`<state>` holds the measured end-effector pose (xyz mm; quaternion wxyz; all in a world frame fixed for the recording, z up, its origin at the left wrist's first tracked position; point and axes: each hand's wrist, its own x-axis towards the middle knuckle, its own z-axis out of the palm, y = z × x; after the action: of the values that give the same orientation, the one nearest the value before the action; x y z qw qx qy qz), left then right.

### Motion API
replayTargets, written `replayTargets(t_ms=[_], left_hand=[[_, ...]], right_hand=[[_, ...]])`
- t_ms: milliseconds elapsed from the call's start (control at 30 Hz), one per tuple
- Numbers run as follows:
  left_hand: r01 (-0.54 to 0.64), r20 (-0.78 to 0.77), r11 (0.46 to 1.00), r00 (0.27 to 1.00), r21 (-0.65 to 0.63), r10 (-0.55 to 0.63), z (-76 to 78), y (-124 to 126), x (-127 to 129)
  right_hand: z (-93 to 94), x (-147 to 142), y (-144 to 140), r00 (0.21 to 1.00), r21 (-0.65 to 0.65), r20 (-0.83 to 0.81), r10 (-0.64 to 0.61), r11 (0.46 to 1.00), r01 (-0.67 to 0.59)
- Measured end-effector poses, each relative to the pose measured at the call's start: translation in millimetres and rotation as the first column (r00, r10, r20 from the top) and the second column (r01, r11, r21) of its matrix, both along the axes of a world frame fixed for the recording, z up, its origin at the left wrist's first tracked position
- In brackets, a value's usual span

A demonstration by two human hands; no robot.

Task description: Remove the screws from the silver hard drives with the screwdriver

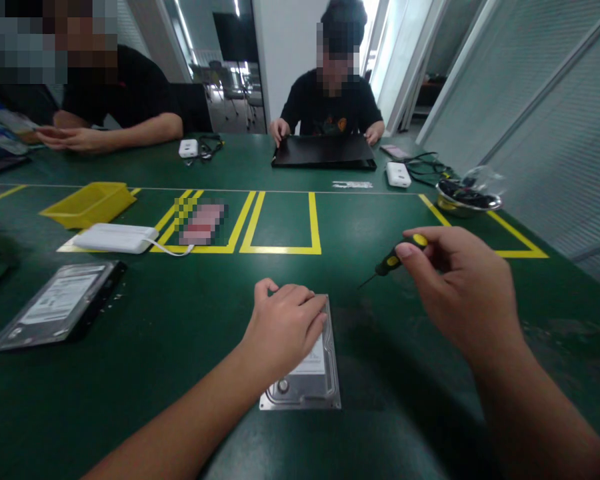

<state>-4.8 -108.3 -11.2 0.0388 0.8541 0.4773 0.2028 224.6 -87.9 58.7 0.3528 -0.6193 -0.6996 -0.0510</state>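
A silver hard drive (310, 390) with a white label lies flat on the green table in front of me. My left hand (287, 323) covers its upper left part, fingers bent over its far end, gripping it. Some of the label and the far edge are hidden beneath that hand. My right hand (455, 287) is raised to the right of the drive, pinching a small screwdriver (393, 260) with a black and yellow handle. Its thin tip points down and left, apart from the drive.
At the left lies another hard drive (60, 303) with several tiny screws (113, 300) beside it. Beyond are a yellow bin (90, 205), a white power bank (116, 238) cabled to a phone (203, 223), and a metal bowl (469, 200). Two people sit across; one holds a black panel (324, 152).
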Motion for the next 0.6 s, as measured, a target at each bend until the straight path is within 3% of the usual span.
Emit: replayTargets(t_ms=[167, 333, 600], left_hand=[[-0.001, 0.022, 1.0, 1.0, -0.015, 0.002, 0.8, 0.8, -0.5], [-0.025, 0.045, 0.999, 0.999, -0.036, 0.026, 2.2, -0.7, 0.1], [-0.045, 0.067, 0.997, 0.997, -0.055, 0.049, 1.8, -3.1, 1.2]], right_hand=[[32.5, -13.5, -2.9, 0.986, 0.14, -0.149, 0.077, 0.989, -0.056], [53.6, -25.9, -6.0, 0.911, 0.168, -0.339, 0.233, 0.968, -0.185], [56.2, -34.0, -8.1, 0.92, 0.12, -0.239, 0.31, 0.95, -0.288]])
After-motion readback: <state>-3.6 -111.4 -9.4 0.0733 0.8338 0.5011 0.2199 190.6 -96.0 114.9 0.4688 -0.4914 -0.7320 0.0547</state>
